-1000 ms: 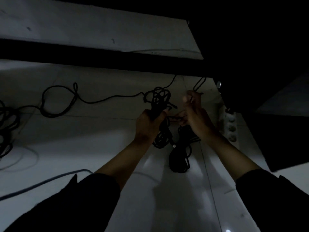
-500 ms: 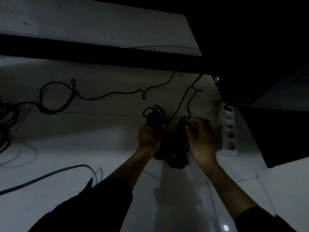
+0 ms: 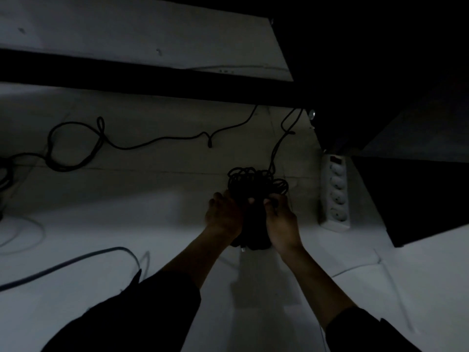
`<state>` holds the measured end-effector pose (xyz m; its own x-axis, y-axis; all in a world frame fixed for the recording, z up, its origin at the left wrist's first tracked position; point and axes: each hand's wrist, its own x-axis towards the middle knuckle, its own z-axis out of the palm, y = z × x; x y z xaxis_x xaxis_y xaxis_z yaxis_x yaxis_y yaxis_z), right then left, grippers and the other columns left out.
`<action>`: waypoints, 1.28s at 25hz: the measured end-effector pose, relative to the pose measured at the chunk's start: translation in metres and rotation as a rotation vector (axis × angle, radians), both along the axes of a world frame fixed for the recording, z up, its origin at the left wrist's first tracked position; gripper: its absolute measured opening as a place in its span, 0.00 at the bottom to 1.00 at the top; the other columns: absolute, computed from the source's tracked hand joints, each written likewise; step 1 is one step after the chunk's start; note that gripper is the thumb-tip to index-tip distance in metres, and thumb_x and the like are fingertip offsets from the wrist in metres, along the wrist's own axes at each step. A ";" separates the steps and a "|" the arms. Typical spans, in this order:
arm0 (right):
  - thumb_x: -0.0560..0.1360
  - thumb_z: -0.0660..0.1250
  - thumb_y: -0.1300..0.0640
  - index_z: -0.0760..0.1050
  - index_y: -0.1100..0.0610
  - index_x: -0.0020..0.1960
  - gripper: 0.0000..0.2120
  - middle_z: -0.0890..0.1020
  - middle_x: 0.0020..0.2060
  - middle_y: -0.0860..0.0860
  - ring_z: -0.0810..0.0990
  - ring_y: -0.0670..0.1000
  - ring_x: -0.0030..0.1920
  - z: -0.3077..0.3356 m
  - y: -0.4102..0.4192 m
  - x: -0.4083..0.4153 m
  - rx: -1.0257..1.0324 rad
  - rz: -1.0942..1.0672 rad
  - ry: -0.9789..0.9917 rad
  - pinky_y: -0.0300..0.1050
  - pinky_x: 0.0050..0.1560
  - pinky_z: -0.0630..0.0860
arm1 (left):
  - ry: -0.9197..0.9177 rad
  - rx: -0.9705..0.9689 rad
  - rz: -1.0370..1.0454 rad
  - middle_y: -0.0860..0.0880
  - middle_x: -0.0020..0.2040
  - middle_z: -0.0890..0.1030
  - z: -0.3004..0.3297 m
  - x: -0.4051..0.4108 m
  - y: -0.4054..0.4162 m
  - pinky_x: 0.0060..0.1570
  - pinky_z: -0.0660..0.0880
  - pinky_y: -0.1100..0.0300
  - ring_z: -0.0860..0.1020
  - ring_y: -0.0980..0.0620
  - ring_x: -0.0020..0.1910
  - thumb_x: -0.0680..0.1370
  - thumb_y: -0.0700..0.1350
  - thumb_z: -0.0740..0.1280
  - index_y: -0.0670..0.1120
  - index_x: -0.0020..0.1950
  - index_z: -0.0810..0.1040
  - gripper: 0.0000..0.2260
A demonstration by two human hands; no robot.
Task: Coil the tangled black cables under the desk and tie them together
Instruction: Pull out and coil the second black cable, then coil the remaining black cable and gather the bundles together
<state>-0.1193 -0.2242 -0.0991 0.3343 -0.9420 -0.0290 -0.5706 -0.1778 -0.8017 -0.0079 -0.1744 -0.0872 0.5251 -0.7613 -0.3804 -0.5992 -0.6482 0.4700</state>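
A bundle of coiled black cables (image 3: 253, 184) sits on the pale floor under the desk, held between both hands. My left hand (image 3: 223, 214) grips the bundle's left side, fingers curled round it. On the bundle's right side my right hand (image 3: 280, 219) pinches the cables with curled fingers. One black strand (image 3: 275, 146) runs from the bundle up toward the dark desk frame. Another loose black cable (image 3: 152, 142) trails leftward across the floor in loops. The lower part of the bundle is hidden in shadow between my wrists.
A white power strip (image 3: 335, 191) with several sockets lies to the right of the bundle. A dark desk panel (image 3: 393, 72) looms at upper right and a dark beam (image 3: 127, 74) crosses the top. A grey cable (image 3: 76, 262) and more black cables (image 3: 5, 174) lie at left.
Both hands came down and toward me with the bundle, from raised near the desk frame to the floor. The hands closed in on either side of the coil.
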 end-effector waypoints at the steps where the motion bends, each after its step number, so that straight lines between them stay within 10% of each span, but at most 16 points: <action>1: 0.82 0.58 0.56 0.71 0.59 0.60 0.10 0.77 0.49 0.51 0.77 0.54 0.55 0.002 0.001 0.000 0.006 0.000 0.011 0.39 0.47 0.69 | 0.019 -0.033 0.028 0.37 0.70 0.65 0.002 0.000 0.002 0.67 0.63 0.48 0.65 0.38 0.68 0.82 0.54 0.55 0.39 0.74 0.61 0.26; 5: 0.80 0.61 0.49 0.65 0.55 0.56 0.12 0.76 0.44 0.49 0.77 0.51 0.47 0.002 0.001 -0.004 -0.066 0.025 0.112 0.38 0.38 0.69 | 0.125 -0.028 0.115 0.37 0.73 0.61 0.002 0.003 0.005 0.69 0.63 0.46 0.61 0.38 0.72 0.80 0.62 0.52 0.43 0.76 0.57 0.31; 12: 0.76 0.65 0.46 0.72 0.63 0.60 0.22 0.74 0.56 0.62 0.74 0.61 0.57 0.014 0.012 -0.004 -0.174 -0.176 0.150 0.53 0.57 0.73 | 0.158 -0.065 0.111 0.39 0.72 0.63 0.006 0.012 0.009 0.68 0.63 0.48 0.62 0.40 0.70 0.76 0.69 0.45 0.47 0.76 0.60 0.36; 17: 0.69 0.74 0.58 0.72 0.66 0.57 0.21 0.71 0.56 0.65 0.71 0.64 0.57 0.026 0.031 0.012 -0.266 -0.220 0.071 0.51 0.52 0.73 | 0.132 -0.081 0.149 0.38 0.72 0.63 0.023 0.019 0.022 0.69 0.64 0.46 0.63 0.40 0.70 0.79 0.65 0.49 0.44 0.73 0.65 0.32; 32: 0.75 0.65 0.54 0.73 0.57 0.59 0.14 0.70 0.58 0.59 0.69 0.60 0.61 0.126 0.116 0.110 -0.133 0.364 0.158 0.52 0.60 0.70 | 0.036 -0.305 0.451 0.39 0.68 0.71 0.127 0.115 0.127 0.59 0.70 0.54 0.71 0.40 0.65 0.81 0.49 0.59 0.40 0.69 0.68 0.20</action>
